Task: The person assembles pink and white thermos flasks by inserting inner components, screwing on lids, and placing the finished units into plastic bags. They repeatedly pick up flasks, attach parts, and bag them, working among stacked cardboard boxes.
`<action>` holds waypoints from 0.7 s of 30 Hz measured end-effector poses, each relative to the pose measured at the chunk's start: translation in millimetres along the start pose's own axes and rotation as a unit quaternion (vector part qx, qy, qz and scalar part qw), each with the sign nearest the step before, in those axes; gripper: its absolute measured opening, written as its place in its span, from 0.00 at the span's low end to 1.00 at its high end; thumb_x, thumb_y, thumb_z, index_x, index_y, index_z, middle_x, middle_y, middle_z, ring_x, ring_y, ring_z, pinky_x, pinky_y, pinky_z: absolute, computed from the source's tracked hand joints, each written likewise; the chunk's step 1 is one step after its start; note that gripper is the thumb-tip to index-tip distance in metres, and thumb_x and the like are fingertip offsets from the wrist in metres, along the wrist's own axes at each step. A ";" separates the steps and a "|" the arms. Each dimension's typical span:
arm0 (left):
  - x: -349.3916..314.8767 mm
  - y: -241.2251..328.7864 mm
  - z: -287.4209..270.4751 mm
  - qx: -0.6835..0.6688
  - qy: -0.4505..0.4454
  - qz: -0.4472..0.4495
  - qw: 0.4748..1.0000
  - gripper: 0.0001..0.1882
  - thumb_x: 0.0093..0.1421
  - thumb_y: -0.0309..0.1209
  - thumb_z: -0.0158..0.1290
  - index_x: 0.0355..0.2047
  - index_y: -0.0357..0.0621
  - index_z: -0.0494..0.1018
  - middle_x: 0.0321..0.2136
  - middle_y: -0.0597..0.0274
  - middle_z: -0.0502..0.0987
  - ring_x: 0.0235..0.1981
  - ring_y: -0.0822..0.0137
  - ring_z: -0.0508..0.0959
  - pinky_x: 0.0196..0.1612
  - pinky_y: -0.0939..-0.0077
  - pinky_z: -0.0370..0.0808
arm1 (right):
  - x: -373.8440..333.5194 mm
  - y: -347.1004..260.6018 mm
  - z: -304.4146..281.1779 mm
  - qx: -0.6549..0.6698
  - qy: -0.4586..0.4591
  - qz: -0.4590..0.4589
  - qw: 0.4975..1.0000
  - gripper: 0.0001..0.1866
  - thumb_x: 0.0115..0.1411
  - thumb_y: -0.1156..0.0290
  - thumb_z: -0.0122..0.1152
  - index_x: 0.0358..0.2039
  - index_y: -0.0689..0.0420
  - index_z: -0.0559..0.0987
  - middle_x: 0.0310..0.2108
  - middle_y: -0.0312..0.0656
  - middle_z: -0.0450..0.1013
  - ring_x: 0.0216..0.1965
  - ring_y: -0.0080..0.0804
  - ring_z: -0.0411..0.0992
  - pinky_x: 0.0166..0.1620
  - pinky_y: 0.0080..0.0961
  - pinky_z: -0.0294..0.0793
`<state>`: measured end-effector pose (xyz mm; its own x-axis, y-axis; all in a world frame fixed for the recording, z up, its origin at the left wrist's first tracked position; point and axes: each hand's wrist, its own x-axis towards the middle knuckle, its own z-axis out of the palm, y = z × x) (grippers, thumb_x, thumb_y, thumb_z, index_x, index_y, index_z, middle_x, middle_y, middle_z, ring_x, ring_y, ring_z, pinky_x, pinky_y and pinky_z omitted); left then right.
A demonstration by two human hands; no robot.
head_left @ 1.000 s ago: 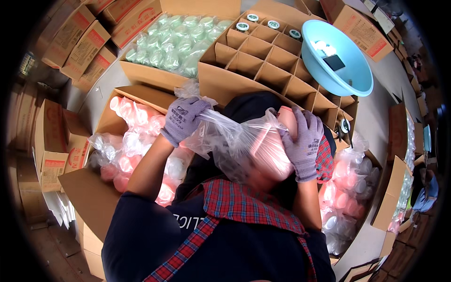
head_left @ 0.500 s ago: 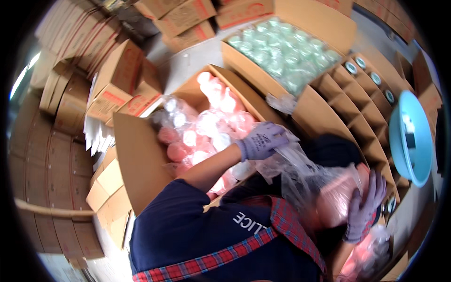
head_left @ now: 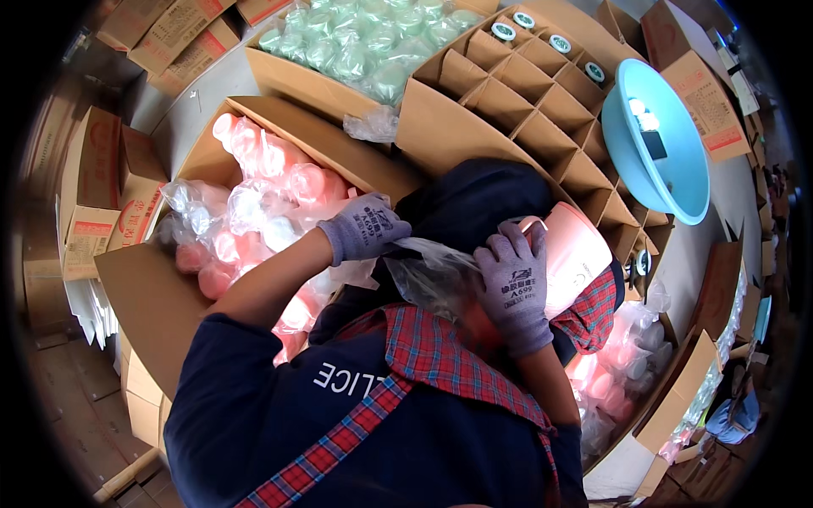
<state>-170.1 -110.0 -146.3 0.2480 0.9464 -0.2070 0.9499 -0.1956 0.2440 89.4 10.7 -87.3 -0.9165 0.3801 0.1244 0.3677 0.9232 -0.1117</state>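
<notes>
My left hand (head_left: pixel 366 227), in a grey-purple work glove, is closed on the edge of a clear plastic bag (head_left: pixel 436 275), pulled taut between both hands. My right hand (head_left: pixel 515 284), gloved alike, has its fingers bent against a pink plastic cup (head_left: pixel 577 258) over my lap. The cup's outside is bare, with small dark print; the palm side of the right hand is hidden. Left of my knees stands an open carton (head_left: pixel 135 305) of pink cups in clear bags (head_left: pixel 288 182).
A carton of green bagged cups (head_left: pixel 364 42) is at the far side. Beside it stands a divided carton (head_left: pixel 483 93) with several lidded items in its cells. A light blue basin (head_left: pixel 694 169) leans at its right. More bagged pink pieces (head_left: pixel 614 372) lie at lower right.
The pink cup, wrapped in the clear bag before, now shows bare. My right hand has shifted to the cup's left side, and the bag is drawn toward my left hand. The view has swung right.
</notes>
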 end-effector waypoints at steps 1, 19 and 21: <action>-4.0 -0.6 -6.3 0.024 0.018 0.023 0.999 0.12 0.51 0.43 0.59 0.31 0.53 0.75 0.25 0.61 0.76 0.36 0.55 0.77 0.45 0.60 0.71 | -0.1 0.5 3.2 -0.002 0.003 -0.014 1.000 0.12 0.47 0.64 0.67 0.32 0.54 0.81 0.41 0.40 0.73 0.57 0.41 0.67 0.66 0.59 0.52; -31.9 1.9 -63.0 0.107 0.205 0.119 0.966 0.09 0.44 0.37 0.58 0.26 0.51 0.74 0.31 0.60 0.76 0.41 0.52 0.75 0.52 0.55 0.72 | -7.0 -17.3 -37.3 0.118 0.121 -0.013 0.986 0.26 0.47 0.60 0.69 0.47 0.58 0.78 0.47 0.45 0.73 0.56 0.44 0.67 0.65 0.57 0.54; -29.3 17.0 -74.4 0.117 0.258 0.116 0.952 0.10 0.44 0.36 0.58 0.28 0.50 0.74 0.37 0.58 0.77 0.45 0.50 0.75 0.57 0.50 0.69 | 1.8 -30.7 -41.8 0.142 0.134 -0.025 0.980 0.36 0.47 0.57 0.70 0.54 0.61 0.72 0.51 0.48 0.71 0.58 0.47 0.66 0.65 0.54 0.55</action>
<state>-175.3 -121.9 -65.6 0.3878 0.8590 0.3342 0.9120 -0.4103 -0.0036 83.0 -14.5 -42.5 -0.8439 0.3705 0.3881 0.2288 0.9027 -0.3643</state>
